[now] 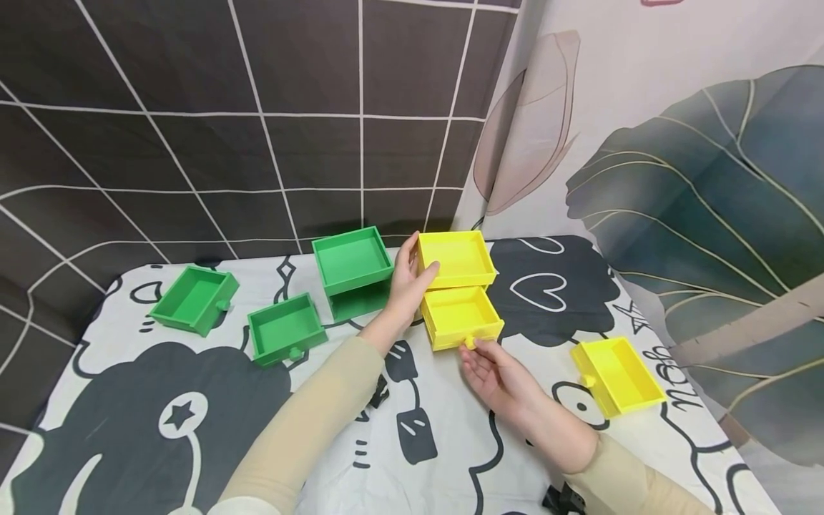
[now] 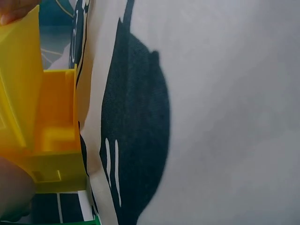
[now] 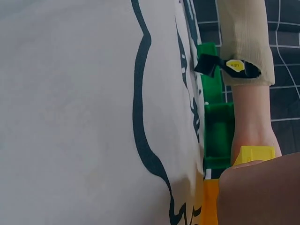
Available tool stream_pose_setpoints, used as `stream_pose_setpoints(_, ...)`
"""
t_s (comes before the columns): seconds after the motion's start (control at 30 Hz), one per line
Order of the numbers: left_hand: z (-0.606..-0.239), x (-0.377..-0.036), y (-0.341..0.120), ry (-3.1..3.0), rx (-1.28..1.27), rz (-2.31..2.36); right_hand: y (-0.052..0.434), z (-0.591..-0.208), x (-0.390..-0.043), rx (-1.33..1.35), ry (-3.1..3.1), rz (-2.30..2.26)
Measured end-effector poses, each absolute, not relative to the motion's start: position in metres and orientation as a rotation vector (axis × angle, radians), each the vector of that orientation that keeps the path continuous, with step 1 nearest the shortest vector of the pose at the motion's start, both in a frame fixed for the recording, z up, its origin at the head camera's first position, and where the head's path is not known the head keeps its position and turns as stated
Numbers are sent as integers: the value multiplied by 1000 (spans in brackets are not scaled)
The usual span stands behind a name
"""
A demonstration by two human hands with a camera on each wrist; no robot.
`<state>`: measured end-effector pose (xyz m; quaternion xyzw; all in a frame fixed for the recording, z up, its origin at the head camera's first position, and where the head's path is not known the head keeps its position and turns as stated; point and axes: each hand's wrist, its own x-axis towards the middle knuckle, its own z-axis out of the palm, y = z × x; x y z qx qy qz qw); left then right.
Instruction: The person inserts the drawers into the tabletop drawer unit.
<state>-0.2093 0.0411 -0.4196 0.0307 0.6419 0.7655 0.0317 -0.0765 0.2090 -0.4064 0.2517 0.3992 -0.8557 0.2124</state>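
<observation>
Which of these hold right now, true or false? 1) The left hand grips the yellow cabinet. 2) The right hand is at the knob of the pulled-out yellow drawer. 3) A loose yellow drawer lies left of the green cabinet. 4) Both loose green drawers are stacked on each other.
1) True: the left hand holds the side of the yellow cabinet.
2) True: the right hand has its fingertips at the knob of the pulled-out yellow drawer.
3) False: the loose yellow drawer lies to the right, far from the green cabinet.
4) False: the two green drawers lie apart, side by side on the tablecloth.
</observation>
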Motion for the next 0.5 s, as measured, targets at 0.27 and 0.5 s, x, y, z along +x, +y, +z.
stream_pose_setpoints(0.27,-420,-210,42,1968,83,2351,208,-403,-82,702,1117,-2380)
stream_pose_setpoints(0.5,-421,-211,42,1968,112,2374,211,-400,-82,696,1120,-2377)
